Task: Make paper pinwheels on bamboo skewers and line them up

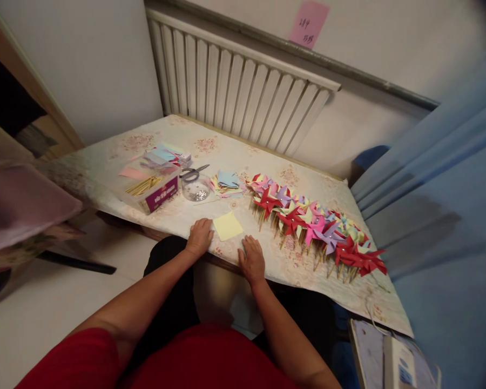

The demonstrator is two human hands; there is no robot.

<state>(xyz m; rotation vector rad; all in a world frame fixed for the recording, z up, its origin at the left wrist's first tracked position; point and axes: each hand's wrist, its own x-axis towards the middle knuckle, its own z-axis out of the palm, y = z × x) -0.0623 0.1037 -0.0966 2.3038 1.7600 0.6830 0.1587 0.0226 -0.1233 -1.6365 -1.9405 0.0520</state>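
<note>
A square of pale yellow paper [228,226] lies flat near the table's front edge. My left hand [201,236] rests on the cloth just left of the square, fingers laid down and holding nothing. On the other side, my right hand [252,258] lies open by the square's lower right corner, fingers stretched forward. Behind the square are a stack of cut paper pieces [228,181], blue on top, and a clear round dish [196,189] of small shiny pins. Dark-handled scissors [193,172] lie just past the dish.
A clear box [162,194] with thin wooden sticks stands at left, more coloured paper [162,155] behind it. Rows of finished paper pinwheels [308,221] fill the table's right side. A radiator [243,81] runs behind; a blue curtain [441,205] hangs at right.
</note>
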